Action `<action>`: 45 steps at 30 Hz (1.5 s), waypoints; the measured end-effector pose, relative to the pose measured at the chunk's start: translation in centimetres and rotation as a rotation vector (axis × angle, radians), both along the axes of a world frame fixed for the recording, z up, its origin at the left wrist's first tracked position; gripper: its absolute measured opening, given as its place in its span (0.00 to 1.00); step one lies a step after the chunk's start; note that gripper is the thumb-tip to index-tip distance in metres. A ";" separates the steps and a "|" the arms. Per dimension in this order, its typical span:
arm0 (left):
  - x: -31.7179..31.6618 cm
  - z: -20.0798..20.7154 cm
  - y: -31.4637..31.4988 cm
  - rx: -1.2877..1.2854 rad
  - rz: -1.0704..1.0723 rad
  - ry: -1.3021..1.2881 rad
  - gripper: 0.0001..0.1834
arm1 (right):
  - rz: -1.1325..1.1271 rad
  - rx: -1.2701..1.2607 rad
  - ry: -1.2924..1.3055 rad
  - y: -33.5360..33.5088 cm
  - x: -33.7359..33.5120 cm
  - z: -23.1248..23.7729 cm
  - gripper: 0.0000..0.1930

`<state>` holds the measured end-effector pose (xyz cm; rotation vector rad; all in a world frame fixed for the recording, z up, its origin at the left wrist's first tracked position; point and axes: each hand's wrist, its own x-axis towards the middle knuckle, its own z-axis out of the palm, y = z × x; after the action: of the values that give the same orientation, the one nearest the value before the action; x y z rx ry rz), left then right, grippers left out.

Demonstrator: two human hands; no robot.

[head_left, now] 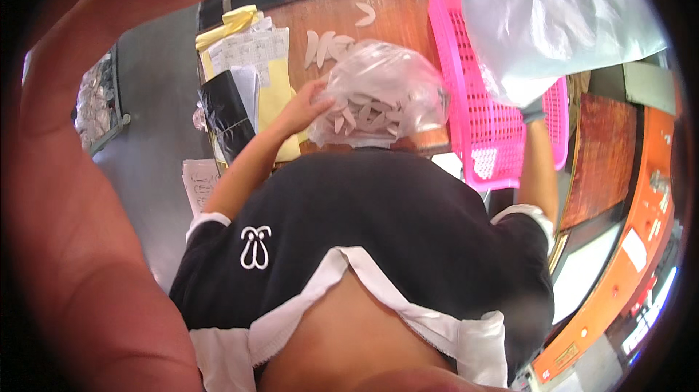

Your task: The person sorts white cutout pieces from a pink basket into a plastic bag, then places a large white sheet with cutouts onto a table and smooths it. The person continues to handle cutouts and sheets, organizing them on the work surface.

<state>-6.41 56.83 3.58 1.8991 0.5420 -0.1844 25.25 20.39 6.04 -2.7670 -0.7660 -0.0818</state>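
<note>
My left hand (309, 106) has its fingers closed on the side of a clear plastic bag (386, 68) on the wooden table. Inside this bag lie several flat white crescent-shaped pieces (371, 114). Further right, a large translucent plastic bag (564, 17) bulges above a pink basket (455, 50). My right hand (530, 93) is at its lower corner and seems to grip it; the fingers are mostly hidden. A grey band (534, 112) shows at that wrist. More white crescent pieces (329, 48) are loose on the table beyond the smaller bag.
Left on the wooden table (320, 13) are papers (251, 50), yellow sheets (280, 90) and a black packet (227, 109). A large blurred skin-coloured shape (87, 246) fills the left foreground. Beyond the basket's right side stands an orange frame (619, 275) with wooden panels (604, 159).
</note>
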 end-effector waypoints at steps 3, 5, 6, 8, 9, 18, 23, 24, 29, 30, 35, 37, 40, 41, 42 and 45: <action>0.0 -0.3 1.6 -0.215 0.039 0.031 0.26 | -0.076 0.380 0.202 0.0 -10.7 1.0 0.14; -0.2 -0.9 2.8 -0.262 0.124 0.072 0.24 | -0.156 0.531 0.262 0.4 -17.6 2.0 0.12; 0.1 -1.6 3.4 -0.297 0.179 0.063 0.23 | -0.177 0.527 0.235 0.8 -19.9 2.4 0.10; 0.1 -3.5 4.5 -0.318 0.258 0.104 0.22 | -0.142 0.592 0.244 1.8 -24.6 2.2 0.07; 0.4 -4.7 5.2 -0.356 0.284 0.041 0.21 | -0.131 0.516 0.230 2.0 -26.5 2.1 0.06; 9.6 -12.8 8.9 0.486 0.134 0.428 0.46 | -0.079 0.386 0.432 4.1 -33.5 0.3 0.06; 12.1 -11.5 3.8 0.689 0.151 0.480 0.45 | -0.198 0.329 0.570 3.8 -33.1 -0.9 0.10; 12.2 -11.2 3.2 0.701 0.149 0.477 0.44 | -0.179 0.279 0.559 3.6 -32.9 -1.1 0.10; 13.5 -12.1 3.2 0.560 0.162 0.433 0.39 | -0.137 0.225 0.638 3.5 -31.9 -2.2 0.12; 13.8 -12.7 3.2 0.504 0.165 0.389 0.38 | -0.119 0.225 0.631 3.7 -31.7 -2.4 0.12; 13.6 -15.7 2.7 0.351 0.186 0.122 0.27 | -0.094 0.205 0.680 6.4 -29.2 -3.5 0.14; 12.8 -15.9 2.8 0.339 0.219 0.070 0.24 | -0.076 0.248 0.697 7.4 -28.0 -3.6 0.15; 11.3 -14.2 4.2 0.143 0.258 -0.048 0.13 | -0.177 0.165 0.692 8.2 -26.5 -3.6 0.19; 10.5 -13.0 5.0 0.047 0.249 -0.071 0.14 | -0.209 0.266 0.654 8.5 -26.2 -3.7 0.22; 9.8 -11.4 6.0 -0.054 0.248 -0.143 0.16 | -0.244 0.370 0.618 8.7 -26.0 -3.9 0.26; 7.7 -5.2 7.0 -0.269 0.333 -0.335 0.16 | -0.176 0.417 0.405 10.3 -25.1 -5.0 0.29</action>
<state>1.30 63.87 -1.63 1.5117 0.5628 0.2629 0.20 30.68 0.99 -2.3341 -0.3505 0.2502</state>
